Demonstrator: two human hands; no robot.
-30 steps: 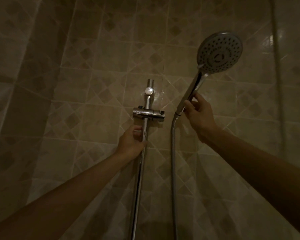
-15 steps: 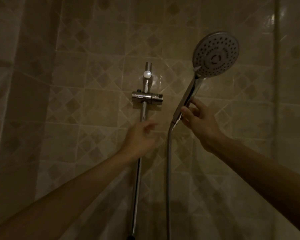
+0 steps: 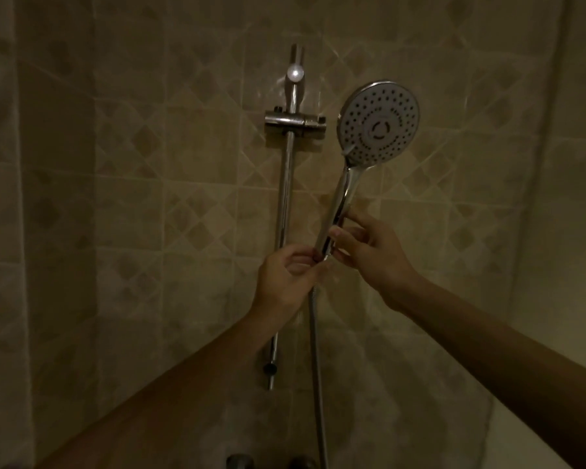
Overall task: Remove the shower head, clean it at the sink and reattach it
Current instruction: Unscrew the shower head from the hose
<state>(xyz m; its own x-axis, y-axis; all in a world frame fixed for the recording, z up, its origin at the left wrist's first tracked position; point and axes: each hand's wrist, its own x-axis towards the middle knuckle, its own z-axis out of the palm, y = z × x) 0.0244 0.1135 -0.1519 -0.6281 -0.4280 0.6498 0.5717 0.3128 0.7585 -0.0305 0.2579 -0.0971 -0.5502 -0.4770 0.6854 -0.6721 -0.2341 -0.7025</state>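
Dim shower enclosure. Wall [image 3: 149, 204] is beige tile with a diamond pattern, glossy, catching faint reflections. A chrome slide rail [image 3: 285, 204] runs vertically up the wall; its holder bracket [image 3: 295, 121] sits near the top of the rail, with nothing in it. A small dark knob [image 3: 269, 368] sits low on the rail. Dark fittings at the bottom edge are too dim to identify.

Both forearms reach up and forward from the lower corners. Left hand [image 3: 285, 282]: fingers curled, fingertips pinching at the joint where the hose [image 3: 315, 350] meets the handle base; the grip is closed on that joint, though the exact contact is blurred. Right hand [image 3: 372, 252]: thumb and fingers wrapped round the lower handle, grip clamped on it just above the left hand. The two hands are nearly touching.

Shower head [image 3: 378, 121] is off the bracket, held in the air just right of the rail and apart from it. Long axis runs from the handle base at lower left up to the round face at upper right, tilted slightly off vertical. The nozzle face points toward the camera. The hose hangs straight down from the handle base and out of the bottom of the view
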